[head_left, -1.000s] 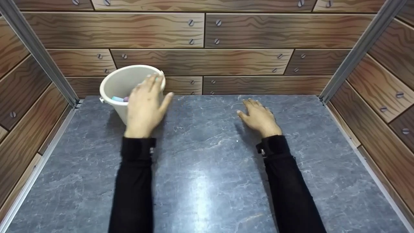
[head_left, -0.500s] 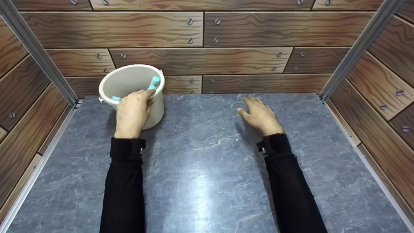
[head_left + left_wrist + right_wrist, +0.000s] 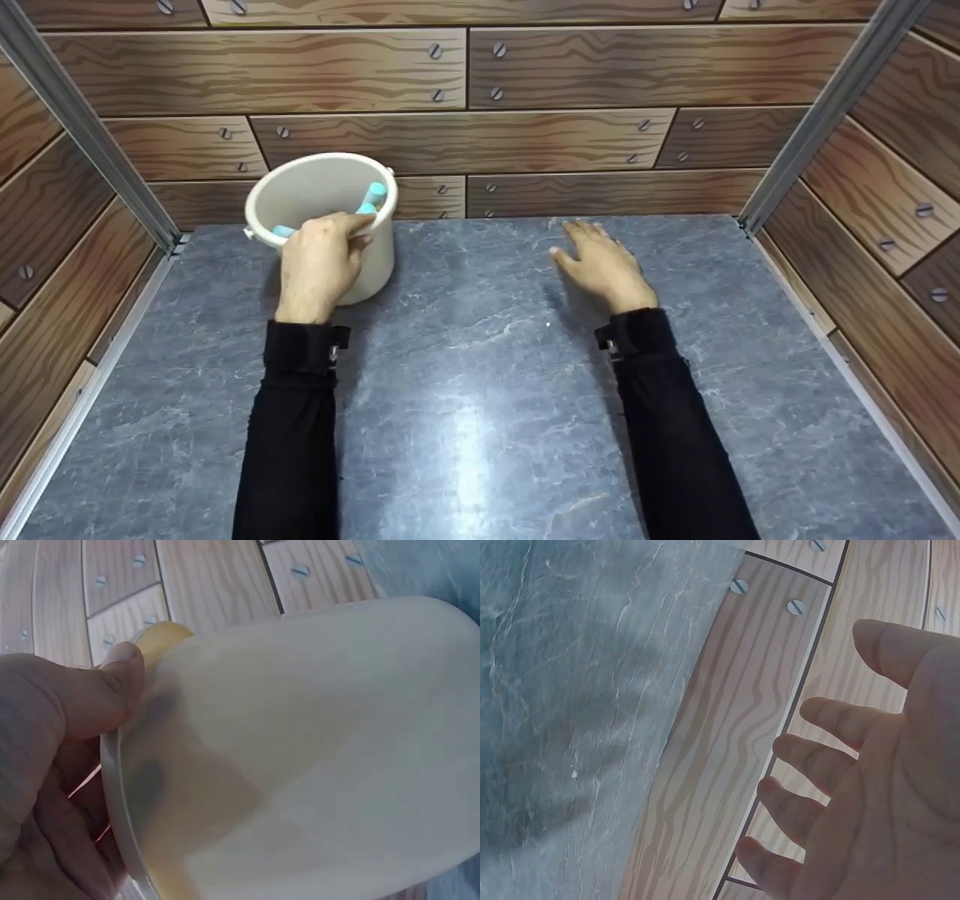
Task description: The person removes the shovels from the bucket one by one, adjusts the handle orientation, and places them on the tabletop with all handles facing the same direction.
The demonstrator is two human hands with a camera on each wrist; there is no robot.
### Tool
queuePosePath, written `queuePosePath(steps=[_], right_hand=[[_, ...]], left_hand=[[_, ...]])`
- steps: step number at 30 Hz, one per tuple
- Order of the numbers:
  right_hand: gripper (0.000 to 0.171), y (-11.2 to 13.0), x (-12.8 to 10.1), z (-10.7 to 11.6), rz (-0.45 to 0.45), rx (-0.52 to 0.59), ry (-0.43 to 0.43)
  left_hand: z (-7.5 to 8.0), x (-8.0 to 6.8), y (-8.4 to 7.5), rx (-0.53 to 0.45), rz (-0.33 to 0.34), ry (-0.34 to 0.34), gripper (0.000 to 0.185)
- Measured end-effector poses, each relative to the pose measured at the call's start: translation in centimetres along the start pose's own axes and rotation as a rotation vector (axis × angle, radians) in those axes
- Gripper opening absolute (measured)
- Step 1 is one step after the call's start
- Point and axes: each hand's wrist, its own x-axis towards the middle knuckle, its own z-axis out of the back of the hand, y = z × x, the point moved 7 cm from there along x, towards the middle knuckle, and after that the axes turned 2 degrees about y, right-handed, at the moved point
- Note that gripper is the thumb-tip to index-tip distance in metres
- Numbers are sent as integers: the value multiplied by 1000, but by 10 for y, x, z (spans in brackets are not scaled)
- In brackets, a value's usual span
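Note:
A small cream plastic bucket [image 3: 370, 255] stands at the back left of the grey stone tabletop [image 3: 480, 390]. Light blue sticks [image 3: 371, 196] lean inside it. My left hand [image 3: 319, 262] grips the bucket's near rim, thumb outside and fingers curled over the edge; the left wrist view shows the thumb [image 3: 124, 671] pressed on the bucket wall [image 3: 315, 757]. My right hand [image 3: 604, 266] hovers palm down over the table's back middle, fingers spread and holding nothing. In the right wrist view its fingers [image 3: 817, 765] are relaxed and apart.
Wood-pattern panels with screws [image 3: 465, 142] wall the table at the back and both sides. Metal corner posts [image 3: 82, 127] stand at the back corners. Black sleeves [image 3: 292, 442] cover both forearms.
My left hand came down from above the bucket and took hold of its near rim, then shifted the bucket slightly to the right. My right hand stayed almost still.

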Motion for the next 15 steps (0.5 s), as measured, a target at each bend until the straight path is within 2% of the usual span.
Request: queuePosePath(steps=[10, 15], right_hand=[[77, 0, 0, 0, 7, 6, -1], [78, 0, 0, 2, 9, 10, -7]], left_hand=[[-6, -3, -35, -95, -62, 166, 34], [-10, -6, -61, -107, -121, 208, 34]])
